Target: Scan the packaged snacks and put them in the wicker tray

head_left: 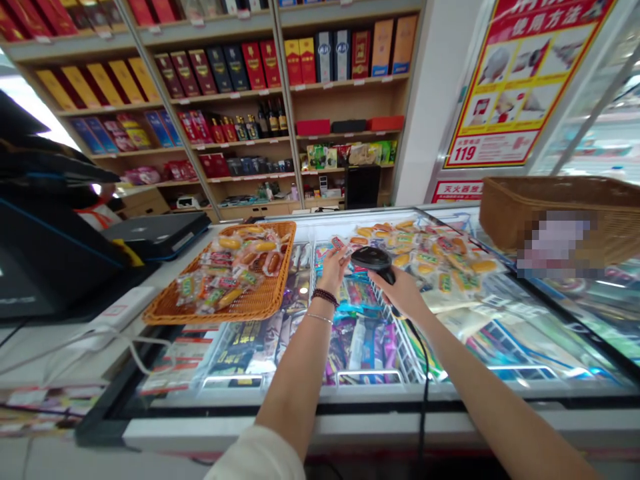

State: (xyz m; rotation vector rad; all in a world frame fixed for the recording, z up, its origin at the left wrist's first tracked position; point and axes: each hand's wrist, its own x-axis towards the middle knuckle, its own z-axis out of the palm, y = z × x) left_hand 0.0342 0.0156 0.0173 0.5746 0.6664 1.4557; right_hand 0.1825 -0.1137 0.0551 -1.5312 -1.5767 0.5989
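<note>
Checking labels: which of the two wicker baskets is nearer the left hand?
The shallow orange-brown basket, left of the left hand, with wrapped snacks showing inside; the deeper, darker basket stands farther to the right.

The shop is bright and fairly evenly lit, with a blown-out white patch at far left. Glare streaks the glass-topped freezer (190,433), and soft highlights edge the black barcode scanner (367,257). Wide-angle distortion slants the wooden shelves (345,105) at far left. Both side edges look smeared, and pixelation hides part of the brown wicker basket (505,213) at right. Small packet print is soft, perhaps from motion blur.
</note>
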